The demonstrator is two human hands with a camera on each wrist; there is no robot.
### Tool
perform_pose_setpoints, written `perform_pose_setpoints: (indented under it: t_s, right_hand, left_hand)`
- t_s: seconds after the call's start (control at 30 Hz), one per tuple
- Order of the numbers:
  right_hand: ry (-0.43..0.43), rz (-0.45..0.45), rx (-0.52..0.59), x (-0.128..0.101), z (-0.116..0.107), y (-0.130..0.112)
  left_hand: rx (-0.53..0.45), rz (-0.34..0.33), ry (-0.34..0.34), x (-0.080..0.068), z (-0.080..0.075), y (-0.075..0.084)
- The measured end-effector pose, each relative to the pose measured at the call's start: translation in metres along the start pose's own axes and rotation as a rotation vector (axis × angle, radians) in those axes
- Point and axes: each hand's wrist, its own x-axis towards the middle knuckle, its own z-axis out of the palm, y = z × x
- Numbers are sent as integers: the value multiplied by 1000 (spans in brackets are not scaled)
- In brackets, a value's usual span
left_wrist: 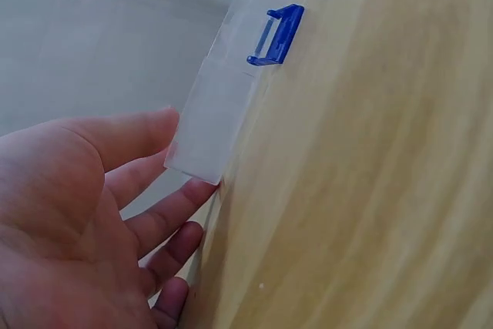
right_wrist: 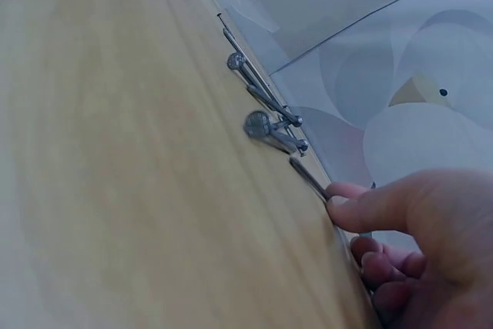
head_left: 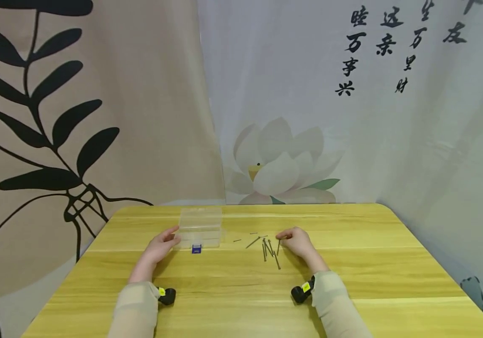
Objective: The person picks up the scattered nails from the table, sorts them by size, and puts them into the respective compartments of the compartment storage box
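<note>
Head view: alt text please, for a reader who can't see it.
A person's left hand touches the side of a clear plastic box with a blue latch, while the right hand touches one of the loose nails scattered on a yellow wooden table.

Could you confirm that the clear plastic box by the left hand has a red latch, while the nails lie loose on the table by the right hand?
Not quite: the latch on the clear plastic box is blue, not red, as the left wrist view shows plainly. The rest holds: the left hand is at the box, and the nails lie loose on the table by the right hand.
</note>
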Motion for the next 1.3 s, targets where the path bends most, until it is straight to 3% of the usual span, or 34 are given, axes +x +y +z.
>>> perform_pose_setpoints:
  t_s: [0.27,0.57,0.9,1.03,1.3]
  right_hand:
    - [3,12,0,0,-1,2]
    - [-21,-43,-16,1,-5,7]
    - [-117,-196,-26,-2,-14,16]
    - [-157,-210,-19,-4,-19,16]
    - [-250,-216,39,-6,-26,18]
  left_hand:
    - [-3,3,-2,-1,0,-1]
    - [-25,5,-38,-1,-4,-6]
    - [-7,11,-92,-1,-8,-11]
    - [-3,15,-107,0,-8,-11]
    - [-4,1,-71,-1,-10,-12]
